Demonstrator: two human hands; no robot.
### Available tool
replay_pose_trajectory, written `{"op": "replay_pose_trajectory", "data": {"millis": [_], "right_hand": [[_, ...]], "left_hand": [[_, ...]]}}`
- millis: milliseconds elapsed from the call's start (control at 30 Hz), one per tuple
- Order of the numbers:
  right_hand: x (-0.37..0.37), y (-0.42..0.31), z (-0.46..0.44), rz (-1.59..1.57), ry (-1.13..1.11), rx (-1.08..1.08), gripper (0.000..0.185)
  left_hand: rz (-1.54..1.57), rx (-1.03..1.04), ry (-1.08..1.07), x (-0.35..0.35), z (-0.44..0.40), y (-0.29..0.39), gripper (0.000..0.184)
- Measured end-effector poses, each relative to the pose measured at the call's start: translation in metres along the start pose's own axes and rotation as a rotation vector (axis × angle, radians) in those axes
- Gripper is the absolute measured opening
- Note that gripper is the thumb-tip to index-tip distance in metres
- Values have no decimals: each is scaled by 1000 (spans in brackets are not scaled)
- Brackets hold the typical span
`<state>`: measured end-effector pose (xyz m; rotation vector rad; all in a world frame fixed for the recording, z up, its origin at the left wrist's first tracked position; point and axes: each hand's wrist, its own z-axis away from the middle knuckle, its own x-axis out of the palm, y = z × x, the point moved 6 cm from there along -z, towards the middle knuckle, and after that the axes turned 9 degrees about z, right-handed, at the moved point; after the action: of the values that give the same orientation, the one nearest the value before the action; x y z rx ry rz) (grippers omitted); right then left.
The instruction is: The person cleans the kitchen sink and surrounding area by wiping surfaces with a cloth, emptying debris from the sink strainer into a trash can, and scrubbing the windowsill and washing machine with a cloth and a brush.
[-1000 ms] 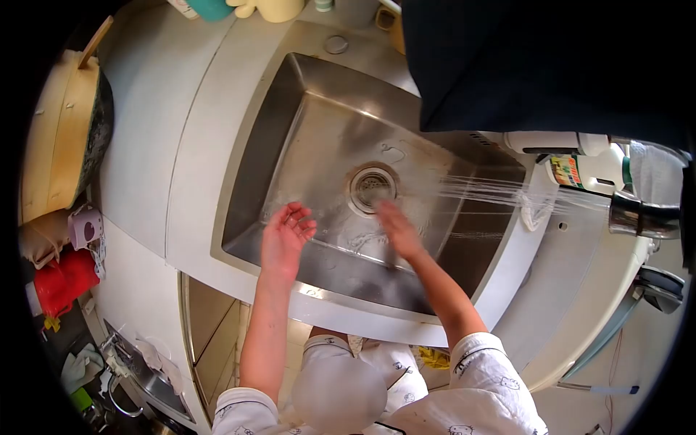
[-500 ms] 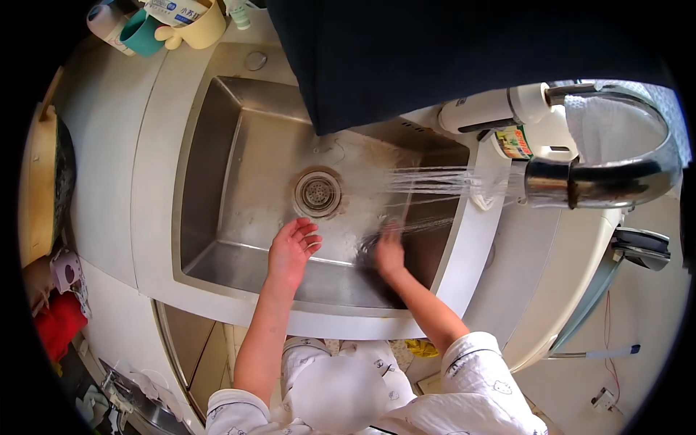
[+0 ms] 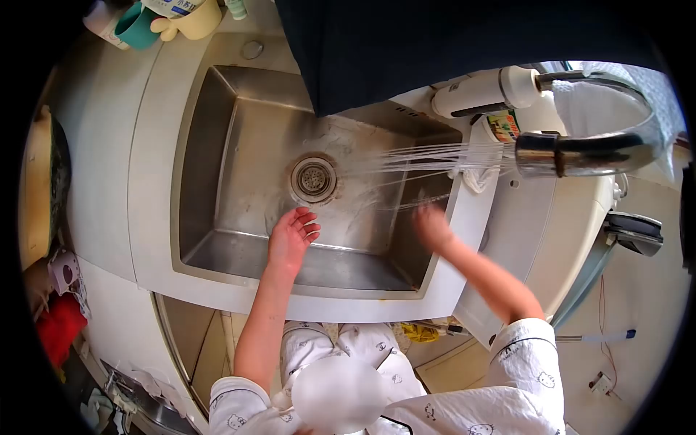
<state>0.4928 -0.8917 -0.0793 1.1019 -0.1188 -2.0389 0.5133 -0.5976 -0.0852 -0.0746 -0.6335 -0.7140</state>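
Note:
Over the front part of the steel sink (image 3: 254, 138) is my left hand (image 3: 292, 235), palm turned up, fingers loosely bent and apart, holding nothing. My right hand (image 3: 433, 226) is above the sink's right wall, close to thin side jets of water; motion smears its fingers, so its grip cannot be made out. From the chrome faucet (image 3: 580, 154) at the right, a spray of water (image 3: 435, 157) runs into the sink. The round drain (image 3: 314, 179) lies behind my left hand, uncovered.
A dark cloth (image 3: 435, 43) hangs over the sink's back edge. White bottle (image 3: 486, 93) and a labelled container (image 3: 502, 125) stand behind the faucet. Cups, including a teal cup (image 3: 138, 26), are at the back left. A wooden-rimmed item (image 3: 38, 188) is at far left.
My right hand has moved right, from low over the sink to its right wall. My left hand stays nearly where it was. The view has shifted slightly; water keeps running.

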Motion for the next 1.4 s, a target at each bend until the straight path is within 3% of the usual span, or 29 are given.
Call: {"op": "replay_pose_trajectory", "data": {"millis": [67,100,133,233,300,400,433,467,500,533,600,633,667,733,767,833,900,1067,1167,1233,1300,1367,1400], "right_hand": [[3,-60,45,-37,-8,-191,32],[7,-82,57,-213,-234,-316,28],[7,-98,64,-528,-281,-397,23],[-13,-72,52,-436,-591,-405,20],[-14,-56,23,-197,-198,-189,20],[32,-79,-5,-204,129,74,21],[56,-106,-9,-370,-47,-47,21],[77,-132,-13,-652,-441,-143,22],[69,-152,-14,-759,-584,-201,27],[59,-157,-18,-764,-551,-63,23],[24,-159,-34,-927,-550,-53,20],[1,-157,-44,-1086,-398,-2,17],[-16,-179,-58,-1092,-445,-106,23],[-94,-178,-55,-1474,8,-98,27],[-126,-162,-45,-1670,211,-54,29],[-122,-145,-40,-1876,243,163,29],[-95,-126,-36,-1814,6,451,25],[-110,-42,-18,-1937,511,518,17],[-94,59,-3,-1662,848,763,15],[-73,112,-2,-1680,1025,876,15],[-50,149,-10,-1624,1034,1056,30],[-39,178,-27,-1684,1079,1087,43],[-34,189,-39,-1860,1026,971,43]], "left_hand": [[5,-7,-18,3,3,2,22],[6,-11,-26,4,4,3,22],[7,-11,-31,5,4,5,22],[11,16,-55,3,9,10,21],[-3,24,-51,-7,7,16,21],[-3,28,24,-23,11,19,21],[-2,27,63,-28,14,20,21],[-15,27,77,-30,15,19,21],[-27,27,90,-34,15,18,21],[-39,27,104,-39,15,17,22],[-105,31,106,-51,10,13,23],[-136,31,96,-50,8,8,25],[-300,19,162,-47,9,2,25],[-635,23,286,-36,13,-6,25],[-626,5,227,-42,5,-16,26],[-615,-34,108,-50,-16,-33,30],[-404,-142,300,-33,-10,-39,27],[-124,-172,12,35,-45,-64,16],[-1,-155,-102,98,-47,-49,16],[77,-112,-218,138,-43,-38,17],[140,-106,-364,168,-44,-29,17],[128,-102,-370,173,-49,-26,22],[115,-112,-402,163,-56,-26,24]]}}
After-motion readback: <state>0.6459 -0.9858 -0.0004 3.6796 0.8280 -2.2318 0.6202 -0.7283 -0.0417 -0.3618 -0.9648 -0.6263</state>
